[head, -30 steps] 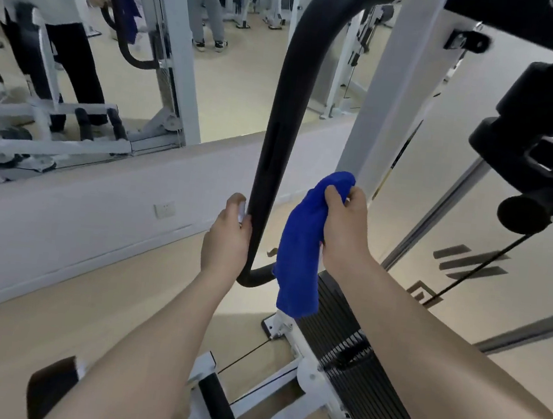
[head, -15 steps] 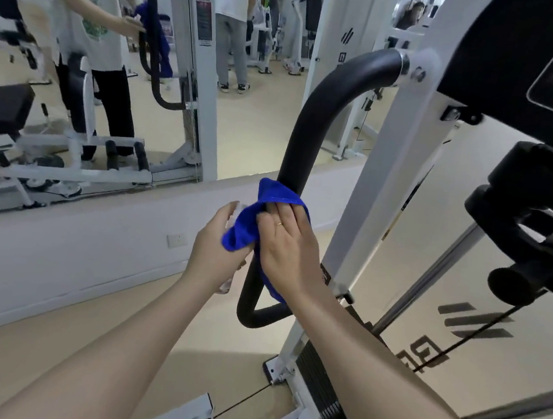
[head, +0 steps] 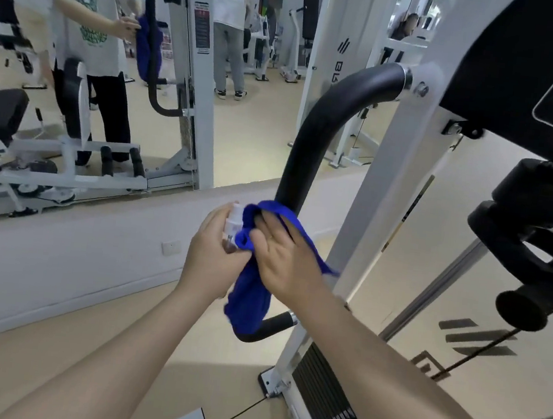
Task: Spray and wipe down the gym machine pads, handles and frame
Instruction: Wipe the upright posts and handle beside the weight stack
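Note:
A curved black padded bar arcs down from the white machine frame in the middle of the view. A blue cloth is wrapped over the bar's lower part. My right hand presses the cloth against the bar with its fingers spread flat. Just left of it, my left hand grips a small white spray bottle, whose lower part is hidden behind my fingers.
A wall mirror fills the upper left and reflects gym machines and people. A black weight stack sits at the bottom right. Black knobs and a dark panel jut out on the right. Tan floor lies below.
The view has risen, showing the bar's upper bend. My right hand moved from holding the hanging cloth to pressing it onto the bar, sliding slightly down it. My left hand stays beside it.

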Demonstrator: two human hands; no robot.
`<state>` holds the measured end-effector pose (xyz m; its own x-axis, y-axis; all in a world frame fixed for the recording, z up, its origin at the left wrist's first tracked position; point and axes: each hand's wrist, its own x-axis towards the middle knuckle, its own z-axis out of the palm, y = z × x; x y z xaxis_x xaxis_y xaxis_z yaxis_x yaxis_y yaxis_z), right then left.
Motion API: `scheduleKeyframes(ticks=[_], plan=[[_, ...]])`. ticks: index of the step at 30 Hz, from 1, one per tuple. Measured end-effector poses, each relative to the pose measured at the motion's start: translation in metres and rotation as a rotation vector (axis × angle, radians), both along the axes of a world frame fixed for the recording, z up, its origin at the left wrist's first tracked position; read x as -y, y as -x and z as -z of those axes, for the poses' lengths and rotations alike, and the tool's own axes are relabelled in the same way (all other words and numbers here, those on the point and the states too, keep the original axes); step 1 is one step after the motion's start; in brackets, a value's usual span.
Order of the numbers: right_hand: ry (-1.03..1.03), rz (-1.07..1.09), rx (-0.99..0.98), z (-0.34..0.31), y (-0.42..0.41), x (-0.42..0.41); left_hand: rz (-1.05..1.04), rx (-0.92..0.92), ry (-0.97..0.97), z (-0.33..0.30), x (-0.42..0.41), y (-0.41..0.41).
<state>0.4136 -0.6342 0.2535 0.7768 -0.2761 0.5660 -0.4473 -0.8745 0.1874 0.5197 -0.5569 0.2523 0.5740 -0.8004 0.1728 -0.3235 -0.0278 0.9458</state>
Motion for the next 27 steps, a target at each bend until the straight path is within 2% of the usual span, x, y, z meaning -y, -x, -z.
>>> scheduleKeyframes(ticks=[2, 4, 7, 10, 12, 14, 17, 19, 22, 24, 27], plan=[[0.065, 0.047, -0.066, 0.002, 0.000, 0.006, 0.023, 0.025, -0.022, 0.002, -0.007, -0.002], [0.180, 0.100, -0.009, -0.019, -0.002, 0.012, 0.024, 0.013, 0.010, -0.004, -0.011, -0.001], [0.253, 0.175, 0.119, -0.070, -0.005, 0.014, 0.019, -0.010, 0.017, -0.019, -0.005, 0.002], [0.269, 0.315, 0.377, -0.131, -0.005, 0.024, 0.052, -0.018, 0.048, -0.039, 0.002, 0.010], [0.128, 0.400, 0.490, -0.167, 0.003, 0.033, 0.049, 0.025, 0.111, -0.055, 0.008, 0.015], [-0.037, 0.419, 0.541, -0.175, 0.010, 0.044, 0.054, 0.026, 0.137, -0.068, 0.015, 0.019], [-0.173, 0.398, 0.706, -0.163, 0.009, 0.038, 0.075, 0.003, 0.070, -0.076, 0.017, 0.025], [-0.256, 0.325, 0.807, -0.147, -0.003, 0.023, 0.101, -0.032, 0.109, -0.073, 0.019, 0.025], [-0.194, 0.212, 0.684, -0.125, -0.014, 0.012, 0.081, 0.002, 0.160, -0.072, 0.018, 0.026], [-0.186, 0.289, 0.570, -0.127, -0.012, 0.019, 0.065, 0.027, 0.172, -0.073, 0.017, 0.029], [-0.218, 0.336, 0.492, -0.134, -0.006, 0.031, 0.042, -0.056, 0.207, -0.082, 0.014, 0.030]])
